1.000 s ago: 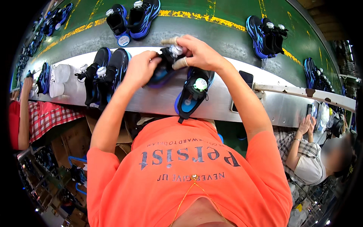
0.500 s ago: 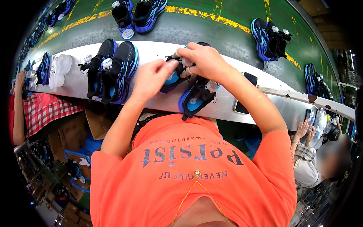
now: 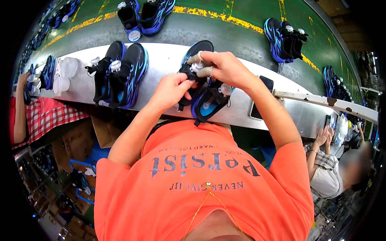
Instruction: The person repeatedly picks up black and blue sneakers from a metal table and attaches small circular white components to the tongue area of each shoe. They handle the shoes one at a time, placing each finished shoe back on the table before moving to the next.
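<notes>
A black sneaker with blue-purple sides (image 3: 200,46) stands on the metal bench, toe away from me. My right hand (image 3: 229,69), with pale covers on its thumb and forefinger, pinches the clear round dial (image 3: 196,66) on top of this sneaker. My left hand (image 3: 173,91) is closed on the black tongue at the shoe's opening; its fingertips are partly hidden. Just right of it sits a matching sneaker (image 3: 209,107) with a blue insole and its own clear dial (image 3: 225,89). Neither hand touches that one.
Another pair of sneakers (image 3: 134,74) stands left on the bench (image 3: 161,58), near clear plastic cups (image 3: 61,84). A phone (image 3: 261,96) lies right, beside a chipped white rail (image 3: 321,101). More sneakers (image 3: 155,16) sit on the green surface (image 3: 225,30) beyond. Co-workers' hands (image 3: 321,136) show at both sides.
My left hand has moved right and slightly down, onto the tongue. My right hand has shifted a little right and down, uncovering the sneaker's toe. The green surface's shoes drift slightly left.
</notes>
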Motion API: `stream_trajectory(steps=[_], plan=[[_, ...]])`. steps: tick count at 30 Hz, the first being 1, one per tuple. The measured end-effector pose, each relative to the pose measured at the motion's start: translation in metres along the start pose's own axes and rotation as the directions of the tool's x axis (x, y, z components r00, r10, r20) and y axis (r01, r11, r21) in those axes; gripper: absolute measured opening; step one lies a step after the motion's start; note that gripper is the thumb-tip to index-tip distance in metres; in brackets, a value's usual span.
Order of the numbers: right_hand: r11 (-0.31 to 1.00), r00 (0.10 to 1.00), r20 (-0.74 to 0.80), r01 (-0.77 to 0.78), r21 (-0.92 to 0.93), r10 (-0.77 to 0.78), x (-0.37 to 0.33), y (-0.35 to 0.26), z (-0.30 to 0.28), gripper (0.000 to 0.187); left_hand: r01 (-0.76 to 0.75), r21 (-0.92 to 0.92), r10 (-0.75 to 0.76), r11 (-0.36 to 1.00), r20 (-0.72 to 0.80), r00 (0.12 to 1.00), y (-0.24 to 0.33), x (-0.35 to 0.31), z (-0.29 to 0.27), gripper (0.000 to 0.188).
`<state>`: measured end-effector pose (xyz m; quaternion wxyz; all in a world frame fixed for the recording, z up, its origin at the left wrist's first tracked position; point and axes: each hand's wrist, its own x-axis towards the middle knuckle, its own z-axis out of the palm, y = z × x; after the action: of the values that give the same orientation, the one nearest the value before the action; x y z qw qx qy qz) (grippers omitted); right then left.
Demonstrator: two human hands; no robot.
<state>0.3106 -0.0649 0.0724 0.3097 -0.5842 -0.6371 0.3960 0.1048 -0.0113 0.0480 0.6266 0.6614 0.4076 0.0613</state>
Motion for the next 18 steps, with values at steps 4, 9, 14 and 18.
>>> stream_trajectory(steps=[4,9,14,18], plan=[[0.936,0.984,-0.067,-0.176,-0.305,0.163,0.004,-0.008,0.002,0.035,-0.004,0.059,0.005,0.998,-0.016,1.0,0.001,0.0,0.001,0.023],[0.971,0.972,-0.028,0.232,-0.054,-0.234,0.002,0.008,-0.002,0.037,-0.007,0.028,0.008,1.0,-0.03,1.0,0.004,-0.003,0.005,0.024],[0.956,0.986,-0.079,-0.16,-0.247,0.144,-0.002,-0.003,0.006,0.041,0.08,-0.011,-0.08,0.997,0.0,0.997,0.012,-0.008,0.012,0.025],[0.966,0.989,0.058,-0.145,0.215,0.136,-0.044,-0.007,-0.022,0.038,0.111,0.065,-0.116,0.992,0.074,0.99,0.023,-0.041,0.015,0.027]])
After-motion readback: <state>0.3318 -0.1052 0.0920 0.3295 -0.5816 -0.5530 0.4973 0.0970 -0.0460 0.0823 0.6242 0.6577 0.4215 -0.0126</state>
